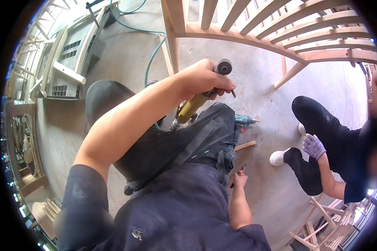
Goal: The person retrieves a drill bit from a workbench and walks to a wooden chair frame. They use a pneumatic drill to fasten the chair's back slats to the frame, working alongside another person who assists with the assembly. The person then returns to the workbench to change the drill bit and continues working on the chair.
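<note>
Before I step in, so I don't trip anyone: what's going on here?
The person's left hand grips a yellow power tool, and their right hand holds a small orange-and-dark tool. A teal drill lies on the floor by one knee. A slatted wooden frame stands ahead; to the right is a co-worker wearing a purple glove.

Left hand (205, 78): gripping the yellow tool (192, 105) up over the lap!
Right hand (240, 180): holding an orange tool (243, 168), low at the side.
Drill (244, 120): lying on the floor (264, 140), just beside the knee (221, 113).
Slatted frame (234, 36): standing ahead.
Hose (149, 62): snaking down the left.
Co-worker (322, 121): sitting low at right, wearing a purple glove (314, 146).
</note>
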Demonstrator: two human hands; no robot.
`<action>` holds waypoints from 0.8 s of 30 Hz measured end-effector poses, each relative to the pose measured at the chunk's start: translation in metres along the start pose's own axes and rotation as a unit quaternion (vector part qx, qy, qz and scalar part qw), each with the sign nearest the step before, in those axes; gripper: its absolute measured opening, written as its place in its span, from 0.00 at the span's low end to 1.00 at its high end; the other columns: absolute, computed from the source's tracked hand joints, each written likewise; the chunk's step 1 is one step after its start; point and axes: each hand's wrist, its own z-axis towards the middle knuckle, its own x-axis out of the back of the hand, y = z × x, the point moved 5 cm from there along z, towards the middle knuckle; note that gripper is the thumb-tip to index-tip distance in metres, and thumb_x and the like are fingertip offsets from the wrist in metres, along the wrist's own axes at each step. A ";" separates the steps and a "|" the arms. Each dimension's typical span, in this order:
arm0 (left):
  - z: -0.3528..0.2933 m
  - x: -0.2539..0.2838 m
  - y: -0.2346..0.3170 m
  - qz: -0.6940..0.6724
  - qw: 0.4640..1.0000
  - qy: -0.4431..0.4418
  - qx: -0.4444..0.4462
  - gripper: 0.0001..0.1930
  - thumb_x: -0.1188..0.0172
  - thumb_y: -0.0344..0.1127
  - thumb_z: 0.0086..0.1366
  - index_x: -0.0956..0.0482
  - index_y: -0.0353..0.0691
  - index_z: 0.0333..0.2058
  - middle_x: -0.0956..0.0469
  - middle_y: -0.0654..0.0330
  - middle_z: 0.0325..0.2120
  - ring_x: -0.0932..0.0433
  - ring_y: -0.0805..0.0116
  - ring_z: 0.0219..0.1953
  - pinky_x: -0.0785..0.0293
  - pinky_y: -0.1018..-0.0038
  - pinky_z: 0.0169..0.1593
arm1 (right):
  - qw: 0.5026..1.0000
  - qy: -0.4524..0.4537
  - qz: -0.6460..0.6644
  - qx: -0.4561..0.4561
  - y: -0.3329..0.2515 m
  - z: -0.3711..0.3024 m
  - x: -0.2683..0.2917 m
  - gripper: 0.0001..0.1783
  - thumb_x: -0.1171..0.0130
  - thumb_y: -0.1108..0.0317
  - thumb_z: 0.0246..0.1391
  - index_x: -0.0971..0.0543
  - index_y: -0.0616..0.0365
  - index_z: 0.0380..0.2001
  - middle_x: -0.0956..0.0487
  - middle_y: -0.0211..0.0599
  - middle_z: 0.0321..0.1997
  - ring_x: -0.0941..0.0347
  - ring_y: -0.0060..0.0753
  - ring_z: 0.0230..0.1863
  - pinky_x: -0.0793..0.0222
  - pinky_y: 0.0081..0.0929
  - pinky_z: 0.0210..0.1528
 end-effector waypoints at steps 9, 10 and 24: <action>0.010 -0.003 0.001 -0.026 1.000 -0.004 0.006 0.13 0.25 0.37 0.59 0.16 0.32 0.30 0.20 0.58 0.23 0.24 0.71 0.21 0.30 0.73 0.25 | 0.994 -0.088 -0.055 -0.041 0.023 0.014 -0.031 0.33 0.27 0.60 0.41 0.24 0.64 0.51 0.18 0.54 0.53 0.20 0.54 0.57 0.26 0.41 0.61; 0.012 -0.005 0.002 -0.020 1.000 -0.008 0.008 0.13 0.25 0.37 0.59 0.16 0.32 0.30 0.20 0.58 0.23 0.24 0.71 0.21 0.30 0.73 0.25 | 0.991 -0.108 -0.061 -0.041 0.029 0.018 -0.034 0.32 0.28 0.60 0.42 0.23 0.64 0.51 0.18 0.54 0.53 0.20 0.54 0.57 0.26 0.41 0.61; -0.033 -0.004 0.032 0.025 0.990 0.004 -0.137 0.11 0.28 0.37 0.63 0.16 0.34 0.30 0.22 0.64 0.20 0.25 0.77 0.22 0.30 0.78 0.28 | 0.718 -0.009 0.390 0.576 -0.374 -0.203 0.155 0.13 0.29 0.75 0.57 0.16 0.60 0.45 0.17 0.35 0.39 0.20 0.26 0.40 0.24 0.23 0.41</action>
